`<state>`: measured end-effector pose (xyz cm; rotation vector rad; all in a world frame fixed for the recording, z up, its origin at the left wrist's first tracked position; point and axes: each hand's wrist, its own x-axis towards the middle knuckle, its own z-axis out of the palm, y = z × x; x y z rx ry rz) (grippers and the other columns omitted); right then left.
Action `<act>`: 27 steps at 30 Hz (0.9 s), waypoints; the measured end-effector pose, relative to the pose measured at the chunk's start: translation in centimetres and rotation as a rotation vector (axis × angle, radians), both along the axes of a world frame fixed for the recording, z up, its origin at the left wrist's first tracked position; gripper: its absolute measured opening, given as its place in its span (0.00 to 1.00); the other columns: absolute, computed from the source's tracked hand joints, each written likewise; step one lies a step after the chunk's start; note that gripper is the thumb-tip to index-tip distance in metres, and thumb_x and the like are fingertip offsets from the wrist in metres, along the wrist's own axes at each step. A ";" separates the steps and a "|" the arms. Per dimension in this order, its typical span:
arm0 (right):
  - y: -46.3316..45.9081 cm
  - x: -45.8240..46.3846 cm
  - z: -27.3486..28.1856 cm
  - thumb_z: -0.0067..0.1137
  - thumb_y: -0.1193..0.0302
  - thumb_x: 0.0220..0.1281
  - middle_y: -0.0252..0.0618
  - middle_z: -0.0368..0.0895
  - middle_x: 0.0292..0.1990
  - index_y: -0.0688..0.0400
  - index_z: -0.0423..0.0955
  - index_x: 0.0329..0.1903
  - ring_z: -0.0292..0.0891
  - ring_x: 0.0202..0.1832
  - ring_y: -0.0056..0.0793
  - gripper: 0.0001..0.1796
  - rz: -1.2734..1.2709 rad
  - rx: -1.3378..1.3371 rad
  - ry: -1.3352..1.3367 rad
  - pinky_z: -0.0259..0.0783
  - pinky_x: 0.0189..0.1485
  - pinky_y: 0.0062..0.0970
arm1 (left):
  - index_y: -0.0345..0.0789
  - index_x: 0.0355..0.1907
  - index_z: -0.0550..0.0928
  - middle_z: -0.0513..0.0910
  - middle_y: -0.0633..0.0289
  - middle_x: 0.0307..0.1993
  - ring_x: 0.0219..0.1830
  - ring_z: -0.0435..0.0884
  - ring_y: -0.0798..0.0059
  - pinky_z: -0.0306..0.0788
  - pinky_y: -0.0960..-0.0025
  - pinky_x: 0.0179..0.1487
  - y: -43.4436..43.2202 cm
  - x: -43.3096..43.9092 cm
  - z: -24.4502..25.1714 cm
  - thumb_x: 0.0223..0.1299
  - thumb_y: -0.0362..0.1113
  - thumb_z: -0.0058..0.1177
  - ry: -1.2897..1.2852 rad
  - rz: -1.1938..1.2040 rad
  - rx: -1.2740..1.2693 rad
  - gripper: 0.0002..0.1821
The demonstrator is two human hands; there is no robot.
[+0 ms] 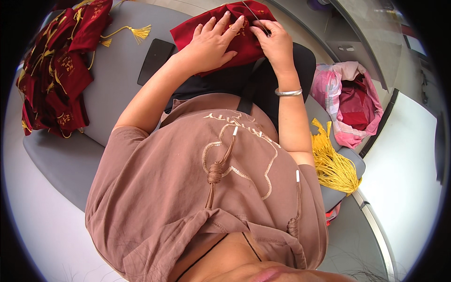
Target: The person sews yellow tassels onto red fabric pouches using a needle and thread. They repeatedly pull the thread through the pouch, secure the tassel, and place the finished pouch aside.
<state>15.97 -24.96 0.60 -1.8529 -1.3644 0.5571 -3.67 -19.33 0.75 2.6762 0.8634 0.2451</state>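
A dark red velvet-like cloth bag with gold print lies across my lap. My left hand rests flat on it with the fingers apart, covering part of the print. Pinched between the thumb and fingers of my right hand is a thin metal rod, slanting up over the cloth toward the top edge of the view. Its lower end is partly hidden by my fingers. A silver bangle circles my right wrist.
A pile of red drawstring bags with gold cords and tassels covers the grey bench's left side. Near my left forearm lies a black phone. On the right are yellow tasselled cords and a pink plastic bag holding red cloth.
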 end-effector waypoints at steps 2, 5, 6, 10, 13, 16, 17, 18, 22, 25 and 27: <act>0.1 -0.4 -0.1 0.68 0.63 0.58 0.38 0.85 0.40 0.58 0.84 0.44 0.82 0.39 0.32 0.15 -0.010 0.009 -0.098 0.75 0.43 0.27 | 0.53 0.78 0.49 0.55 0.45 0.74 0.71 0.60 0.39 0.57 0.37 0.68 0.2 0.1 0.0 0.63 0.51 0.56 0.036 -0.005 0.005 0.45; 0.1 -0.8 -0.3 0.67 0.62 0.57 0.34 0.83 0.39 0.54 0.82 0.42 0.82 0.39 0.36 0.13 -0.014 0.007 -0.243 0.76 0.41 0.32 | 0.52 0.78 0.52 0.56 0.49 0.74 0.71 0.60 0.42 0.57 0.38 0.68 0.4 0.2 0.3 0.62 0.54 0.54 0.122 -0.019 0.011 0.44; 0.1 -1.0 -0.5 0.66 0.62 0.58 0.32 0.83 0.39 0.53 0.81 0.42 0.82 0.38 0.36 0.12 -0.013 0.006 -0.316 0.77 0.40 0.33 | 0.53 0.78 0.51 0.56 0.50 0.75 0.72 0.59 0.43 0.56 0.40 0.69 0.4 0.2 0.5 0.62 0.53 0.54 0.157 -0.014 0.012 0.44; 0.0 -1.3 -1.3 0.63 0.62 0.60 0.32 0.81 0.39 0.51 0.79 0.40 0.82 0.37 0.37 0.09 0.016 -0.018 -0.513 0.78 0.37 0.35 | 0.53 0.78 0.50 0.55 0.54 0.76 0.73 0.58 0.44 0.53 0.46 0.71 0.2 0.5 1.0 0.62 0.51 0.54 0.245 -0.010 0.008 0.44; 0.1 -0.9 -1.9 0.61 0.62 0.62 0.35 0.82 0.37 0.53 0.79 0.37 0.81 0.36 0.44 0.09 0.017 0.055 -0.470 0.77 0.37 0.38 | 0.52 0.78 0.49 0.56 0.54 0.76 0.73 0.58 0.44 0.52 0.45 0.72 0.0 0.7 1.0 0.62 0.51 0.54 0.243 -0.004 0.025 0.45; 0.6 0.9 -2.0 0.59 0.64 0.64 0.42 0.83 0.32 0.57 0.80 0.38 0.81 0.35 0.46 0.10 -0.050 0.134 -0.117 0.75 0.38 0.39 | 0.52 0.78 0.49 0.55 0.55 0.76 0.74 0.57 0.45 0.51 0.45 0.72 -0.1 0.6 0.8 0.62 0.51 0.54 0.237 -0.003 0.025 0.45; 0.8 1.9 -1.8 0.59 0.63 0.66 0.38 0.82 0.26 0.59 0.80 0.39 0.79 0.30 0.30 0.11 -0.093 0.154 0.159 0.72 0.33 0.30 | 0.52 0.78 0.49 0.55 0.56 0.76 0.74 0.56 0.46 0.50 0.45 0.73 -0.1 0.5 0.7 0.62 0.51 0.54 0.235 -0.005 0.038 0.45; 1.1 3.0 -1.6 0.60 0.63 0.67 0.33 0.79 0.24 0.59 0.80 0.39 0.74 0.27 0.22 0.12 -0.128 0.136 0.450 0.70 0.31 0.25 | 0.52 0.78 0.49 0.54 0.56 0.76 0.74 0.55 0.47 0.48 0.45 0.73 -0.2 0.4 0.6 0.62 0.51 0.53 0.206 -0.023 0.026 0.45; 2.0 6.4 -1.3 0.61 0.63 0.68 0.26 0.78 0.25 0.59 0.78 0.40 0.70 0.26 0.10 0.11 -0.175 -0.089 0.830 0.64 0.28 0.13 | 0.54 0.78 0.51 0.52 0.59 0.77 0.76 0.51 0.49 0.42 0.44 0.75 -0.3 0.2 0.2 0.64 0.51 0.52 0.185 -0.063 0.034 0.42; 2.5 6.8 -1.8 0.61 0.63 0.68 0.27 0.78 0.28 0.60 0.79 0.41 0.71 0.29 0.13 0.12 -0.195 -0.184 0.625 0.66 0.31 0.15 | 0.57 0.77 0.53 0.51 0.59 0.77 0.77 0.49 0.50 0.40 0.43 0.76 -0.5 0.2 -0.1 0.65 0.51 0.51 0.184 -0.058 0.036 0.40; 2.2 6.5 -1.8 0.61 0.61 0.68 0.28 0.79 0.29 0.62 0.79 0.42 0.72 0.30 0.15 0.15 -0.165 -0.086 0.430 0.68 0.34 0.17 | 0.59 0.77 0.55 0.50 0.59 0.78 0.77 0.48 0.49 0.39 0.43 0.76 -0.6 0.1 -0.2 0.66 0.51 0.51 0.177 -0.054 0.043 0.38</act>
